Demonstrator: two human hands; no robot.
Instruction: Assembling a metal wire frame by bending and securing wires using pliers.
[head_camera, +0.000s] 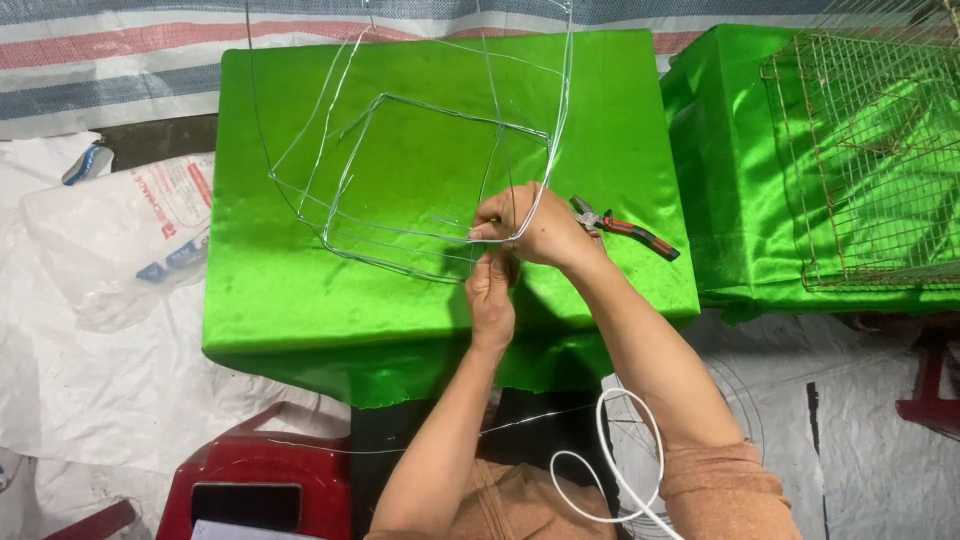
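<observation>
1. Head view, looking down: both hands meet at the near corner of a thin wire frame (420, 180), bare silvery metal bent into rough nested squares w/ long curved strands rising away from the hands.
2. Right hand (535, 228) is closed, fingers pinched on the wire where a curved strand comes down to the frame's near edge.
3. Left hand (490, 290) sits just below & touching the right, fingers curled tight on the same wire joint; exact finger contact hidden.
4. Frame lies on a table covered w/ glossy bright green cloth (290, 300), satin-like, faint creases, draped over the edge nearest the person.
5. Pliers (625, 228) w/ red-and-black handles lie on the cloth just right of the right hand, not touched.
6. Further right, well apart: second green-draped surface carrying a rusty wire mesh cage (870, 150), square grid.
7. Below the forearms: a white cord (610, 470) looped loosely, smooth & round.
8. Left of the arms, low: a red plastic stool (260, 480); beyond it crinkled white plastic sacks (120, 250) on the floor.
</observation>
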